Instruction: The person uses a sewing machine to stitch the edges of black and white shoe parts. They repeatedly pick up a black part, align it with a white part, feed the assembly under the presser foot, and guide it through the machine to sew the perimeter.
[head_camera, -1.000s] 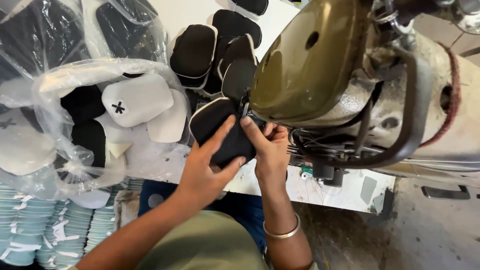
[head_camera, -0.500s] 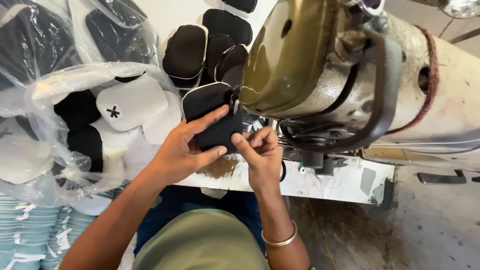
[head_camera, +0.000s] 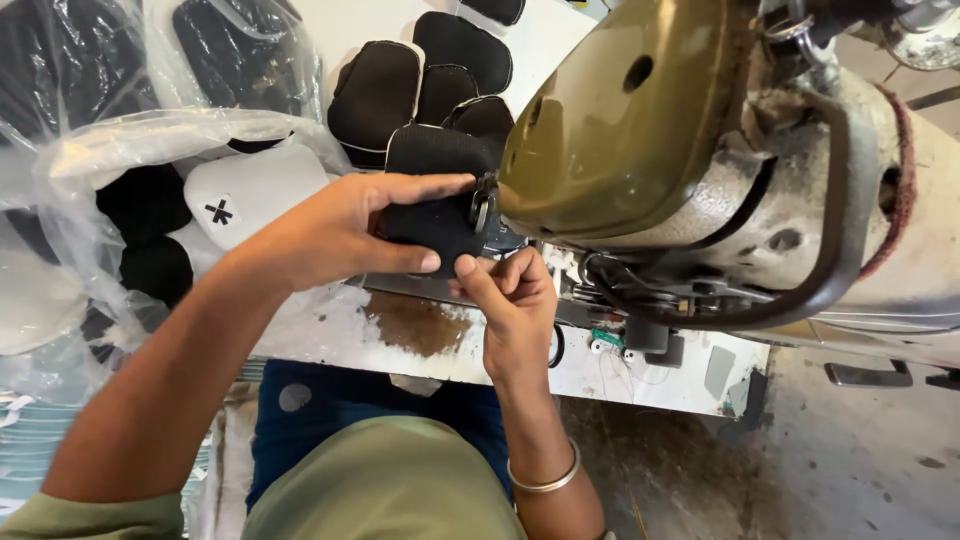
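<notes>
My left hand (head_camera: 345, 230) lies flat over a black mesh fabric piece (head_camera: 425, 165) with a white edge and presses it against the needle area of an olive-green sewing machine (head_camera: 640, 120). The thumb pins the piece's near edge. My right hand (head_camera: 510, 295) pinches the same piece's lower right corner with thumb and forefinger, just below the presser foot (head_camera: 483, 210). A metal bangle (head_camera: 545, 480) sits on my right wrist. The needle itself is hidden behind the fabric and my fingers.
Several finished black pieces (head_camera: 440, 70) lie chained on the white table (head_camera: 540, 50) behind the machine. At left, clear plastic bags (head_camera: 120, 160) hold black and white cut parts; one white part (head_camera: 250, 195) bears a black cross mark. A stained table edge (head_camera: 420, 330) runs below my hands.
Both hands have pushed the black piece up and to the right, in against the machine's foot. My left hand now lies flatter over it; my right pinches closer to the foot.
</notes>
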